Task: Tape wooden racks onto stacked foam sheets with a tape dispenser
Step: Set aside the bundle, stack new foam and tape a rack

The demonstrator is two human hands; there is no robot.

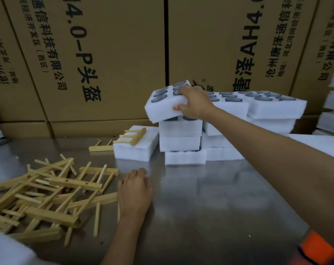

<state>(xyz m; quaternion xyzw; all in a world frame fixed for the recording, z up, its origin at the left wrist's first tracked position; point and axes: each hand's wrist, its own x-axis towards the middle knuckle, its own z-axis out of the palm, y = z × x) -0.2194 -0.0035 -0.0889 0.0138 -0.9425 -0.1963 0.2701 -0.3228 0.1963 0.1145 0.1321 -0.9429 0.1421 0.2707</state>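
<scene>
My right hand (192, 103) grips the top foam sheet (166, 104) of the middle stack by its near right corner, fingers over the top, thumb on the side; the sheet sits tilted off the stack below. My left hand (134, 190) rests on the steel counter (210, 197), fingers loosely bent, holding nothing. Loose wooden racks (47, 196) lie heaped just left of it; one rack (132, 136) lies on a lone foam block (135, 148). No tape dispenser is visible. I judge the foam light, soft and easily dented, best held by its edges, clear of the round holes. The racks look stiff, with thin pegs likely to snap; take them by the bar.
</scene>
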